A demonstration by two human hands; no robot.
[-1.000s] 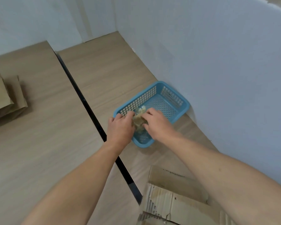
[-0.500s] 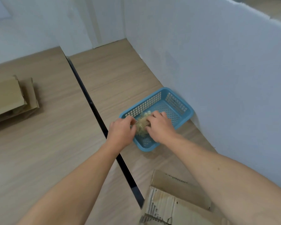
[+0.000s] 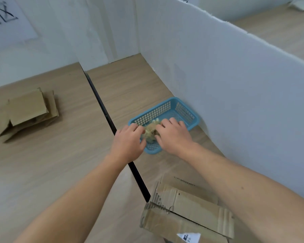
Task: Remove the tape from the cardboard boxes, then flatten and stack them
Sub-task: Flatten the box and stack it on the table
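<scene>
- Both hands are bunched together just right of dead centre, over the near end of a blue basket (image 3: 154, 112).
- The tape wad (image 3: 149, 131), a crumpled yellowish-clear lump, sits between the two hands, right over the basket's near corner. Can't tell if it's touching the basket floor or is just above it.
- Left hand (image 3: 128, 142) is on the wad's 9 o'clock side, fingers curled in and pinching the edge of it.
- Right hand (image 3: 174, 135) comes in from the 3 o'clock side, fingers curled over the top of the wad and gripping it too.
- The basket lies on the wooden table (image 3: 60, 172) with its far end angled toward 1 o'clock, nearly up against the white partition (image 3: 235, 85) that runs from 12 down to 4 o'clock.
- A black seam (image 3: 102, 106) runs across the tabletop from about 11 o'clock to 6 o'clock, passing under the left wrist.
- Down at 5 o'clock, under the right forearm, there's a cardboard box (image 3: 191, 207) with its flaps loose and ragged, and a white label (image 3: 189, 238) at its near edge.
- Way over at 9 o'clock, well apart from everything else, is a flattened cardboard stack (image 3: 27, 109), the top piece a bit skewed on the ones below.
- Up at 11 o'clock, a white sheet with black marks (image 3: 5, 20) hangs on the wall.
</scene>
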